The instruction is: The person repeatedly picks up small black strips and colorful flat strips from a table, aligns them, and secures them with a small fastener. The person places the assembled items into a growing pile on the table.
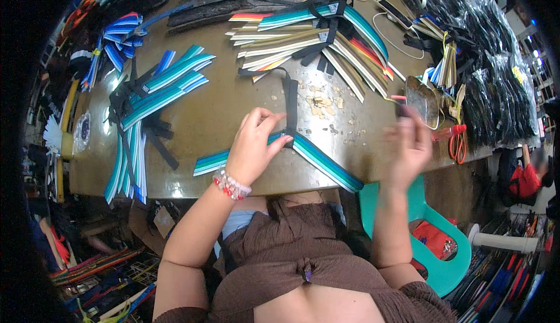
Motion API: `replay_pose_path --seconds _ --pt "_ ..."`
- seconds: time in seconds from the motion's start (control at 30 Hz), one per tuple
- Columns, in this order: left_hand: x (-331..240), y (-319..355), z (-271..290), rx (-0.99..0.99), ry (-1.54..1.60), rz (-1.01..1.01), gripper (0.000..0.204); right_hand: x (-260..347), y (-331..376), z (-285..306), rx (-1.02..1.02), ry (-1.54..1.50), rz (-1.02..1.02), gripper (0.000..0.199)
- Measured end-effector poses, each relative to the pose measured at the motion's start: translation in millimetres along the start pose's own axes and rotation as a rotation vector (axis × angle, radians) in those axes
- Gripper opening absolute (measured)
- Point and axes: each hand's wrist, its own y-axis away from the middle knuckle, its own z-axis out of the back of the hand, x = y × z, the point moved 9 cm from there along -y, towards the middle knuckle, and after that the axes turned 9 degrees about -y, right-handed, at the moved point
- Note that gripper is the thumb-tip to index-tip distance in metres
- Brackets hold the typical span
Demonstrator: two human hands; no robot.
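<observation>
A Y-shaped strap piece lies near the table's front edge. Its two arms are teal, white and dark blue striped webbing, and a black band runs up from the join. My left hand bends over the left arm, thumb and fingertips at the join and the black band's edge. To the right, my right hand is raised and blurred by motion, its fingers closed around a thin thing with a dark part and an orange-pink end; its kind is unclear. Behind that hand sits a worn metal tray.
Striped straps in brown and teal lie in piles. Scraps litter the table's middle. Orange-handled scissors, a red bottle, a cabled phone and plastic-wrapped black bundles stand right. A green chair is below.
</observation>
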Motion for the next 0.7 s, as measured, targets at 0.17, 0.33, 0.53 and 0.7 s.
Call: replay_pose_path --seconds 0.17,0.33,0.53,0.7 --pt "0.2 -9.7 -27.6 0.166 0.034 0.045 0.034 -70.0 67.6 -89.1 0.093 -0.085 -0.472 0.016" --pt "0.3 -15.7 -21.7 0.033 -0.18 0.022 0.015 -90.8 65.2 -92.4 0.271 -0.084 -0.496 0.016" --pt "19.6 -15.7 13.1 -0.127 -0.28 0.103 0.016 -88.3 63.0 -90.2 0.211 -0.127 -0.45 0.013" --pt "-4.9 -10.2 -22.1 0.032 0.053 -0.058 0.015 -94.1 67.5 -90.5 0.262 0.008 -0.428 0.011"
